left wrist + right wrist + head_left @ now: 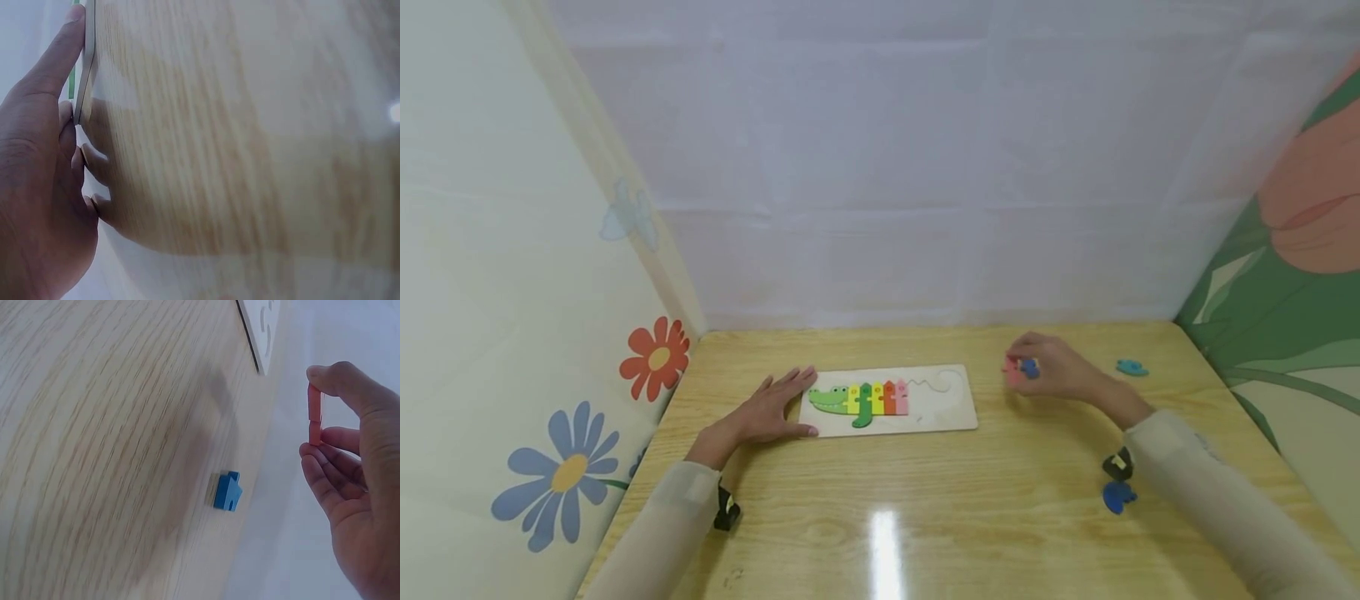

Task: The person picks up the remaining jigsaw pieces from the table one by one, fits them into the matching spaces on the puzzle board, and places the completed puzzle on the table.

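Note:
A wooden board (943, 412) carries a crocodile puzzle: a green head (829, 400) at the left, then yellow, green, orange-red and pink body pieces, with a bare outlined tail area at the right. My left hand (772, 408) rests at the board's left end, fingers stretched toward the top edge and thumb at the bottom edge. To the right of the board, my right hand (1051, 367) pinches a pink puzzle piece (314, 412) between thumb and fingertips, held above the table. Below that hand, a blue puzzle piece (227, 491) lies on the table.
A teal piece (1132, 367) lies at the back right of the table. Near the right forearm is a dark blue curved piece (1117, 497). Dark wrist cameras (727, 509) sit under both sleeves. A white cloth wall (880, 167) rises behind the table.

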A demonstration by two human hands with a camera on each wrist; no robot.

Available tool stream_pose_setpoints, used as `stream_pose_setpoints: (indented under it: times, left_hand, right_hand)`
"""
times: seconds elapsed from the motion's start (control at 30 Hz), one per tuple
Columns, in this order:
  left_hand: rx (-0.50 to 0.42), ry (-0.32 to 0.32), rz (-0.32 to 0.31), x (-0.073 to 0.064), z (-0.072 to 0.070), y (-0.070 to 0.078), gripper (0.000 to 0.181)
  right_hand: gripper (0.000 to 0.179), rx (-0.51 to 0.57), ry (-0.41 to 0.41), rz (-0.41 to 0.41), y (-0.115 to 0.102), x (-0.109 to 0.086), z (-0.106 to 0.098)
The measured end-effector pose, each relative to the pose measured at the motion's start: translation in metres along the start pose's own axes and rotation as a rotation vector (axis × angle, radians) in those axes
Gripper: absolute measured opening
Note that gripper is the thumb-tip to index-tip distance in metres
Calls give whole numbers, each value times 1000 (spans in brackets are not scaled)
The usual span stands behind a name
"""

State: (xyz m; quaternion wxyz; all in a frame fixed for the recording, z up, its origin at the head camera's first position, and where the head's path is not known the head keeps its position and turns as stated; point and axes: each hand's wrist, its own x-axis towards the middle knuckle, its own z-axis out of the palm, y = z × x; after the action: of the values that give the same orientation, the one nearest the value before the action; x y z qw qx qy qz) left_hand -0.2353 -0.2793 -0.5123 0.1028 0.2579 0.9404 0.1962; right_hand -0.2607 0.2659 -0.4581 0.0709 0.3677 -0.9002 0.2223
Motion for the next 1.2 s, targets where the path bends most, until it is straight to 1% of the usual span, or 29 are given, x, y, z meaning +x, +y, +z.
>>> stream_pose_setpoints:
  times: [0.13, 0.2, 0.33, 0.5, 0.87, 1.0, 1.2]
  left_hand:
    - [0, 4, -4, 0, 0, 0, 106]
    - [4, 2, -8, 0, 0, 0, 106]
    - [11, 0, -15, 0, -1, 1, 106]
    - [15, 0, -21, -1, -1, 2, 107]
    - [9, 2, -18, -1, -2, 4, 106]
    - [9, 3, -21, -1, -2, 4, 106]
    - [13, 3, -15, -1, -1, 4, 106]
  right_hand:
    - [40, 4, 27, -55, -4, 4, 4]
    - [40, 6, 35, -68, -6, 6, 7]
    - [38, 2, 36, -58, -9, 11, 13]
    - [39, 38, 25, -50, -13, 15, 18]
    - [42, 57, 57, -127, -20, 22, 29]
    - [42, 67, 50, -121, -25, 25, 32]
    - [47, 60, 8, -74, -32, 29, 37]
